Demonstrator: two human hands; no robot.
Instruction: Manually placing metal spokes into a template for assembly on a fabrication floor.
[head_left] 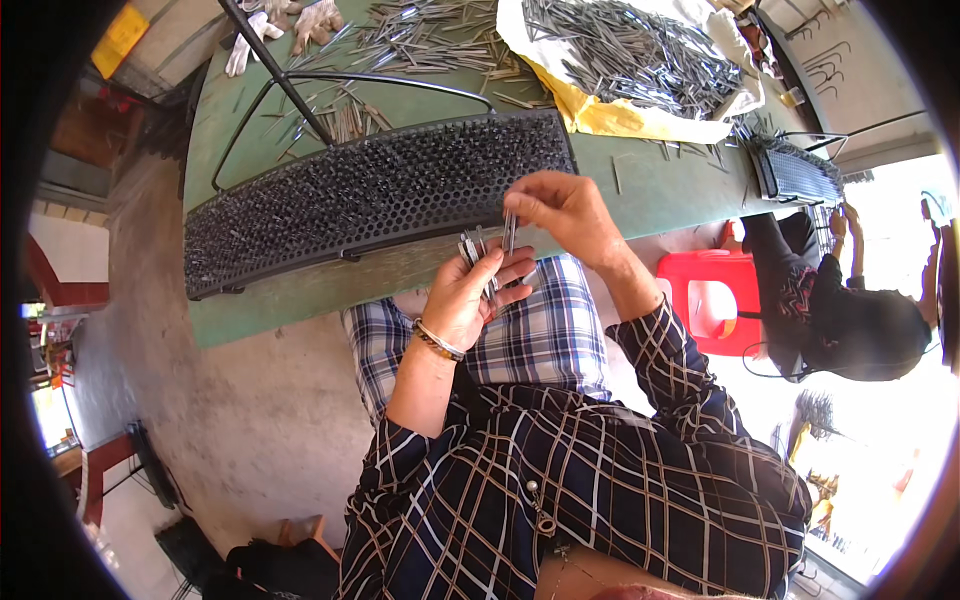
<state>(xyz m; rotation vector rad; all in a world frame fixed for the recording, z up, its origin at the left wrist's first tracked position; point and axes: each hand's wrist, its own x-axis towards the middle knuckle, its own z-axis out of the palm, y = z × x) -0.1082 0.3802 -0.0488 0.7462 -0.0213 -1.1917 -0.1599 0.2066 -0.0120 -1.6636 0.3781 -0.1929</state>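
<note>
My left hand (pixel 462 300) is closed around a small bunch of thin grey metal strips (pixel 467 250), their ends poking up past the thumb. Just to its right, my right hand (pixel 572 218) pinches a slim metal strip (pixel 510 234) between thumb and fingertips, held upright. Both hands are over my lap at the table's near edge, by the right end of a long black perforated rack (pixel 390 178). Dark upright pieces crowd most of the rack's holes; bare round holes show along its near side and right end.
Loose strips (pixel 425 40) lie scattered on the green table (pixel 600 165). A white and yellow sack (pixel 600 118) at the back bears a large strip pile. Gloves (pixel 318 20) lie far left. To the right are a red stool (pixel 672 268), another person (pixel 865 325) and a second rack (pixel 800 172).
</note>
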